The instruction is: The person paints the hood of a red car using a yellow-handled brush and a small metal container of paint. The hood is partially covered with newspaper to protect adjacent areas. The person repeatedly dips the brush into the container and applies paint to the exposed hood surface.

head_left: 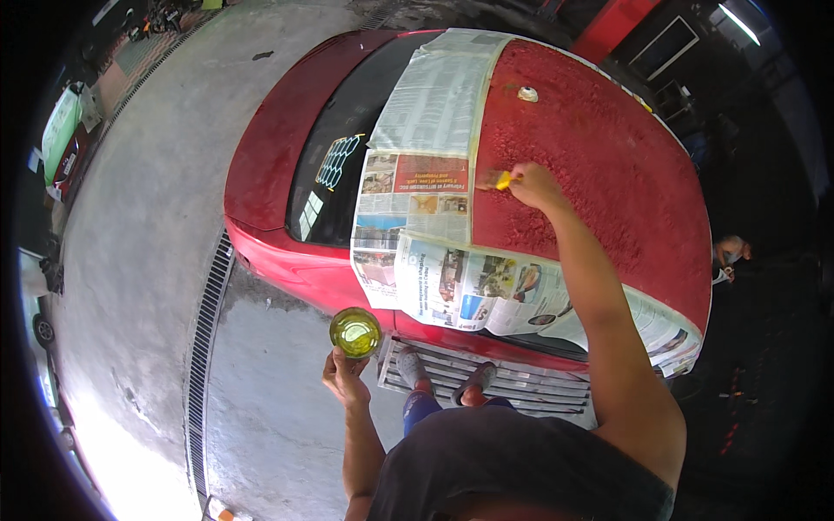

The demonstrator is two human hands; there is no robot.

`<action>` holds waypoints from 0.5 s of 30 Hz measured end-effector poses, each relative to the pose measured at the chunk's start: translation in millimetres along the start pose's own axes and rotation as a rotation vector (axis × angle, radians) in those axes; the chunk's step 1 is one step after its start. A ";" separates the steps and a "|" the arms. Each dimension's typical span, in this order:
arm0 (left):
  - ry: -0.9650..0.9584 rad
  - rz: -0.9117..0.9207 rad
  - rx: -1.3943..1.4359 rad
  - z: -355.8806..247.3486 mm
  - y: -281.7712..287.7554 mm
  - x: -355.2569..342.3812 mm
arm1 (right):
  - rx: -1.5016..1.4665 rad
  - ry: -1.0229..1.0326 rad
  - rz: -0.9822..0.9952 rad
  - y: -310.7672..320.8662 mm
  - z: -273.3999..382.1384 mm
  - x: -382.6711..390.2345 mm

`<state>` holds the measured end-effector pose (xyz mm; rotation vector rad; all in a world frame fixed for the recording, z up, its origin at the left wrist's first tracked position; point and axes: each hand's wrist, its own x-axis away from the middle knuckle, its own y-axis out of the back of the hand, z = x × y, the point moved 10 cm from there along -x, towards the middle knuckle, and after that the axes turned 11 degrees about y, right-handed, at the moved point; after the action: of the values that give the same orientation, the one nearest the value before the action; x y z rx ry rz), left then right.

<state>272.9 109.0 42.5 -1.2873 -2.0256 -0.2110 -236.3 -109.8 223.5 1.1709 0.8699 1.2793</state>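
Note:
My right hand (532, 186) is closed on a paintbrush (503, 181) with a yellow part showing by the fingers. The brush's bristles are at the roof's edge, beside the masking strip. Under that arm spreads the red car roof (599, 165), its paint wrinkled and blistered over much of the middle and far side, smoother near the strip. Down to the left, clear of the car roof, my left hand (346, 379) grips a round glass bowl (355, 333) from below. A yellow-green liquid shows in the bowl.
Taped newspaper (434, 104) masks the rear window's upper part and the car's near side. A small pale fitting (527, 94) sits on the roof. My feet stand on a slatted metal platform (539, 395). A floor drain grating (207, 330) runs at left. Another person (731, 253) is at far right.

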 end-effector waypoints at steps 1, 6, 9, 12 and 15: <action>-0.003 0.000 0.008 -2.2 2.1 1.5 | 0.020 -0.020 -0.003 5.5 -6.1 14.9; -0.003 0.032 0.015 -15.5 6.1 11.2 | -0.140 -0.083 -0.186 39.3 -25.7 100.6; -0.008 0.041 0.026 -25.9 5.8 20.4 | -0.166 -0.023 -0.393 51.0 -33.6 146.1; -0.029 0.051 0.058 -35.0 10.9 32.4 | -0.338 -0.146 -0.479 39.2 -62.5 177.6; -0.065 0.020 0.116 -36.3 32.4 44.2 | -0.555 -0.187 -0.632 32.7 -79.4 191.2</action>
<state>306.7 139.3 90.0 -1.2557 -2.0474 -0.0412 -294.8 88.0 260.3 0.4980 0.6135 0.7913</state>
